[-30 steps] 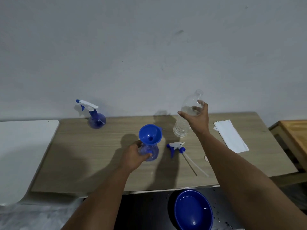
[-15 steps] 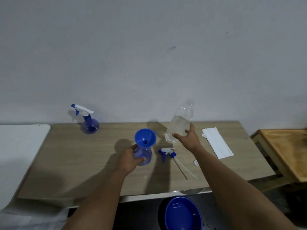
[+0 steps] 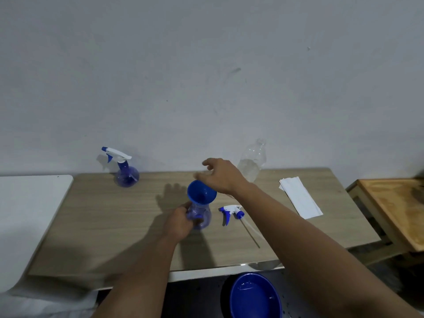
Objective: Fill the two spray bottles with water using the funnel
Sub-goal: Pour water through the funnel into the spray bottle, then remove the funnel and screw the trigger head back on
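Bottles are the matter, and both stand on the tabletop [image 3: 103,226]. The near bottle [image 3: 199,216] sits at the middle, its spray head off, with the blue funnel [image 3: 201,195] seated in its neck; the left hand [image 3: 177,222] holds its round body, the grip wrapped about the side. Its spray head [image 3: 231,212], with the long dip tube, lies on the wood just to the right, apart from it. The far bottle [image 3: 126,176] stands upright near the wall at the left, its trigger head on. The right hand [image 3: 221,177] hovers over the funnel's rim with fingers spread and relaxed, holding nothing; whether it touches the rim I cannot tell, as it is blurred. Behind it the clear water bottle [image 3: 252,165] stands upright by the wall, uncapped as far as can be seen, with some water low in it. I judge that pouring into the near bottle is done or paused, though its tinted body hides the level. The far bottle may be filled already or untouched; its state does not show. Left at least: lift out the funnel and screw the head back on. A blue bowl [image 3: 254,297] sits below the near edge, and folded paper [image 3: 299,198] lies at the right.
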{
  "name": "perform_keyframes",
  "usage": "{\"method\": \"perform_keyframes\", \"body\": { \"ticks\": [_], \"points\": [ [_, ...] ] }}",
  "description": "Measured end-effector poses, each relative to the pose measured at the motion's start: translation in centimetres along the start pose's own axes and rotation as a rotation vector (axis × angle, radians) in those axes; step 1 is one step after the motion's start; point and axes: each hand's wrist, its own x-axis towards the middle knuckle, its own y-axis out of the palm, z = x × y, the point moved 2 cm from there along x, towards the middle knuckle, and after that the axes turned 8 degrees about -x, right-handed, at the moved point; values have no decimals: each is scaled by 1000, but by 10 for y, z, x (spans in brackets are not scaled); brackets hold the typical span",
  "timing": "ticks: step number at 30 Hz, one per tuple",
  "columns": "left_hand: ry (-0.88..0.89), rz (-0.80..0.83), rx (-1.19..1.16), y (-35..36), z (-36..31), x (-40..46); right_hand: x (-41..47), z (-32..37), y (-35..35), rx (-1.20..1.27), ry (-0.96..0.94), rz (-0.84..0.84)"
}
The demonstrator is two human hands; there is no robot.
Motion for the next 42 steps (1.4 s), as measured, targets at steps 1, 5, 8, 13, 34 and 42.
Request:
{"method": "perform_keyframes", "body": {
  "ticks": [1, 5, 8, 13, 34, 42],
  "points": [
    [2, 7, 6, 0, 0, 0, 2, 8, -1, -103, -27, 92],
    [41, 14, -27, -2, -2, -1, 4, 31, 3, -551, -98, 345],
    [74, 16, -67, -2, -4, -3, 8, 37, 5, -623, -124, 357],
    [44, 28, -1, -2, 1, 2, 12, 37, 8, -662, -136, 366],
    [113, 7, -15, -4, 28, 36, 79, -91, 101, 599, 327, -176],
    [164, -3, 10, -7, 31, 43, 86, -105, 156, 616, 349, -246]
  ]
}}
